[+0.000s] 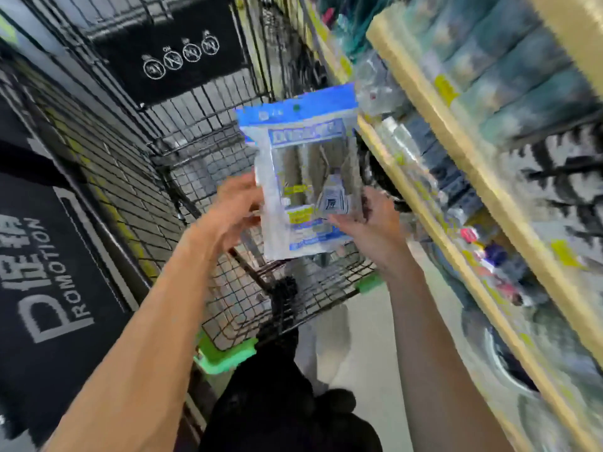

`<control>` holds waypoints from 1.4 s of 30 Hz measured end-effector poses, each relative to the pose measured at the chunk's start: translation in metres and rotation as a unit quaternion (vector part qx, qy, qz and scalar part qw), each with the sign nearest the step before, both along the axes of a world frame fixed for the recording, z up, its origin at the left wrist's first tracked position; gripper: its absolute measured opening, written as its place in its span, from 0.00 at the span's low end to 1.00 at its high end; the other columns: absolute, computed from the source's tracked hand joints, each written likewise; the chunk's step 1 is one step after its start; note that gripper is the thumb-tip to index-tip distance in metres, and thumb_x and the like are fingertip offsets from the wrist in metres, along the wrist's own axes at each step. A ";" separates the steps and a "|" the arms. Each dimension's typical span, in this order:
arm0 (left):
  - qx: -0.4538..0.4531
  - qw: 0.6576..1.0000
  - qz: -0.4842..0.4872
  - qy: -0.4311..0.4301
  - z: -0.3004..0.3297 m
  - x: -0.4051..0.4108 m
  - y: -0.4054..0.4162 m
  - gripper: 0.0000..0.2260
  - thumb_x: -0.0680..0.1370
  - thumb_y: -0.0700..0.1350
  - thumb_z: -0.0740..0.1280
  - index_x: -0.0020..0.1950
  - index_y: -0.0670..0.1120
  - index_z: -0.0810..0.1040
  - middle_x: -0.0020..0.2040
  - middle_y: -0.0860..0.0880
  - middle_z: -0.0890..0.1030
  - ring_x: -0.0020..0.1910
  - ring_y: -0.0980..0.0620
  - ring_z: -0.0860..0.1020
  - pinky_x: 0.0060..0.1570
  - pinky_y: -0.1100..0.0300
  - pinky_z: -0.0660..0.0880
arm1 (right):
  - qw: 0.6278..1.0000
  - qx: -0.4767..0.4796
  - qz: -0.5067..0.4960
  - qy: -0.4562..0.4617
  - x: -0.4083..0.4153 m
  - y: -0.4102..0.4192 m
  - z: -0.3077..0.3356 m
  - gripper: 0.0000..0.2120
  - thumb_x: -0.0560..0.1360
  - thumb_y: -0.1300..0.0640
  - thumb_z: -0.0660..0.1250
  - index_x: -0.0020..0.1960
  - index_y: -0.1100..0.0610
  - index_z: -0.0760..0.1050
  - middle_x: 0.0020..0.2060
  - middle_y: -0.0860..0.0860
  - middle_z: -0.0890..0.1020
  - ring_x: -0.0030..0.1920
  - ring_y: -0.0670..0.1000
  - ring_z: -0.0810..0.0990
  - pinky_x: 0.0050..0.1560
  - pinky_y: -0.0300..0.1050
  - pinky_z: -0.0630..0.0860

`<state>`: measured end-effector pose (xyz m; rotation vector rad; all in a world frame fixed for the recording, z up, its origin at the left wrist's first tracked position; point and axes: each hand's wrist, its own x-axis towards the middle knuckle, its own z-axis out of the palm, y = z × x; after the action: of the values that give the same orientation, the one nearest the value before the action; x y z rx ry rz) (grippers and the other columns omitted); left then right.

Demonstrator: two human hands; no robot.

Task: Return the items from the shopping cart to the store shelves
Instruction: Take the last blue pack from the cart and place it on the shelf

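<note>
A clear plastic packet with a blue header is held upright above the black wire shopping cart. My left hand touches the packet's left edge, fingers partly spread. My right hand grips its lower right corner. Grey items show through the packet's window, too blurred to name. The wooden store shelves run along the right, close to the packet.
The cart has green corner bumpers. Black wire racks with a dark "PROMOTION" sign stand on the left. The shelves carry many blurred packaged goods. Grey floor shows between cart and shelves.
</note>
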<state>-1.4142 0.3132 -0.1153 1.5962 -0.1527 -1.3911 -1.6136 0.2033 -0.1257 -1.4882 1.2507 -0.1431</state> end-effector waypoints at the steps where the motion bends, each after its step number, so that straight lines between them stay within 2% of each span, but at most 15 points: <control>1: -0.012 1.000 -0.002 -0.013 0.011 -0.006 0.000 0.09 0.75 0.34 0.66 0.44 0.47 0.80 0.32 0.54 0.82 0.32 0.55 0.74 0.35 0.63 0.72 | 1.000 -0.004 -0.017 -0.019 -0.006 -0.001 0.008 0.36 0.60 0.39 0.78 0.61 0.56 0.75 0.56 0.53 0.83 0.51 0.48 0.84 0.55 0.51 0.81; 3: -0.050 0.999 -0.009 -0.013 0.034 -0.030 0.001 0.09 0.70 0.37 0.70 0.48 0.47 0.81 0.43 0.47 0.82 0.42 0.47 0.75 0.48 0.53 0.72 | 0.998 -0.022 -0.037 -0.036 -0.029 -0.006 0.037 0.20 0.64 0.50 0.82 0.49 0.52 0.75 0.44 0.50 0.80 0.35 0.39 0.79 0.36 0.30 0.76; 5: -0.080 0.996 -0.033 -0.020 0.056 -0.063 0.001 0.12 0.71 0.37 0.70 0.53 0.49 0.82 0.50 0.40 0.77 0.49 0.43 0.70 0.51 0.48 0.69 | 0.996 -0.065 -0.027 -0.049 -0.067 -0.008 0.067 0.18 0.64 0.57 0.82 0.39 0.48 0.72 0.36 0.47 0.77 0.30 0.39 0.72 0.28 0.30 0.68; 8: -0.109 0.991 -0.076 -0.031 0.084 -0.125 -0.003 0.15 0.75 0.35 0.67 0.57 0.50 0.81 0.47 0.48 0.84 0.41 0.51 0.79 0.38 0.62 0.73 | 0.994 -0.087 -0.050 -0.040 -0.137 0.007 0.105 0.20 0.59 0.49 0.82 0.43 0.57 0.80 0.37 0.54 0.84 0.35 0.46 0.78 0.38 0.50 0.77; 10: -0.127 0.982 -0.140 -0.018 0.107 -0.185 -0.005 0.18 0.73 0.37 0.68 0.60 0.51 0.79 0.47 0.51 0.85 0.36 0.57 0.81 0.35 0.65 0.75 | 0.989 -0.083 -0.111 -0.055 -0.204 0.026 0.127 0.16 0.62 0.55 0.83 0.47 0.55 0.81 0.38 0.49 0.84 0.36 0.43 0.79 0.43 0.48 0.80; 12: -0.138 0.968 -0.210 -0.009 0.120 -0.236 -0.007 0.20 0.74 0.36 0.68 0.62 0.53 0.78 0.50 0.48 0.85 0.41 0.54 0.82 0.39 0.62 0.77 | 0.981 -0.072 -0.168 -0.066 -0.264 0.052 0.143 0.14 0.65 0.61 0.81 0.48 0.55 0.81 0.39 0.52 0.84 0.34 0.40 0.78 0.41 0.41 0.78; 15: -0.164 0.933 -0.321 -0.027 0.140 -0.332 -0.013 0.29 0.70 0.31 0.70 0.68 0.51 0.75 0.55 0.38 0.83 0.48 0.45 0.79 0.46 0.51 0.75 | 0.961 -0.063 -0.262 -0.068 -0.372 0.103 0.174 0.20 0.62 0.57 0.82 0.53 0.56 0.82 0.46 0.61 0.84 0.35 0.47 0.81 0.37 0.43 0.78; 19: -0.202 0.871 -0.447 -0.028 0.169 -0.483 -0.009 0.28 0.66 0.34 0.71 0.64 0.51 0.78 0.49 0.43 0.86 0.45 0.44 0.77 0.42 0.47 0.71 | 0.900 -0.115 -0.417 -0.044 -0.507 0.179 0.203 0.25 0.56 0.46 0.80 0.50 0.53 0.83 0.49 0.55 0.85 0.49 0.55 0.84 0.52 0.52 0.80; 24: -0.235 0.824 -0.515 -0.021 0.200 -0.625 0.015 0.18 0.70 0.36 0.72 0.58 0.50 0.79 0.49 0.48 0.86 0.47 0.47 0.82 0.43 0.54 0.77 | 0.829 -0.102 -0.538 -0.116 -0.616 0.249 0.231 0.14 0.69 0.68 0.76 0.54 0.61 0.82 0.41 0.52 0.88 0.39 0.48 0.86 0.36 0.40 0.81; 27: -0.225 0.814 -0.536 -0.025 0.208 -0.677 0.013 0.19 0.68 0.42 0.74 0.58 0.52 0.79 0.51 0.49 0.86 0.51 0.47 0.84 0.52 0.48 0.79 | 0.778 -0.097 -0.601 -0.156 -0.651 0.270 0.229 0.15 0.70 0.71 0.74 0.55 0.64 0.81 0.41 0.54 0.87 0.37 0.48 0.85 0.33 0.39 0.79; 30: -0.243 0.815 -0.525 -0.038 0.216 -0.722 -0.002 0.15 0.69 0.41 0.74 0.54 0.49 0.79 0.48 0.48 0.85 0.46 0.48 0.81 0.47 0.53 0.77 | 0.732 -0.095 -0.648 -0.190 -0.677 0.279 0.222 0.16 0.69 0.71 0.74 0.56 0.65 0.81 0.43 0.57 0.87 0.37 0.50 0.86 0.33 0.40 0.79; 33: -0.280 0.821 -0.496 -0.040 0.236 -0.772 -0.026 0.13 0.75 0.35 0.70 0.53 0.51 0.76 0.45 0.48 0.83 0.42 0.50 0.80 0.42 0.60 0.78 | 0.693 -0.098 -0.680 -0.219 -0.705 0.275 0.222 0.15 0.70 0.71 0.73 0.56 0.66 0.81 0.39 0.54 0.88 0.35 0.48 0.86 0.33 0.38 0.79; 37: -0.352 0.816 -0.449 -0.089 0.245 -0.826 -0.065 0.13 0.78 0.33 0.67 0.58 0.46 0.70 0.47 0.50 0.80 0.43 0.53 0.79 0.49 0.56 0.77 | 0.663 -0.117 -0.692 -0.259 -0.745 0.257 0.222 0.16 0.72 0.71 0.71 0.58 0.65 0.80 0.37 0.52 0.87 0.32 0.46 0.85 0.28 0.34 0.76; 40: -0.333 0.842 -0.408 -0.116 0.247 -0.847 -0.078 0.09 0.80 0.41 0.68 0.51 0.45 0.66 0.42 0.49 0.74 0.37 0.54 0.74 0.42 0.59 0.75 | 0.645 -0.125 -0.696 -0.288 -0.768 0.244 0.215 0.18 0.70 0.69 0.73 0.60 0.66 0.79 0.39 0.52 0.88 0.35 0.48 0.86 0.32 0.38 0.80; 42: -0.291 0.863 -0.383 -0.153 0.251 -0.859 -0.082 0.13 0.80 0.45 0.67 0.44 0.48 0.63 0.38 0.51 0.67 0.35 0.55 0.67 0.34 0.65 0.68 | 0.651 -0.133 -0.687 -0.296 -0.782 0.239 0.208 0.29 0.62 0.59 0.81 0.60 0.65 0.79 0.44 0.54 0.88 0.41 0.50 0.87 0.37 0.41 0.82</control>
<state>-2.2737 0.2314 0.1352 1.2449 -1.3931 -1.4326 -2.3952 0.4421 0.0819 -0.2615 1.5331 -1.7299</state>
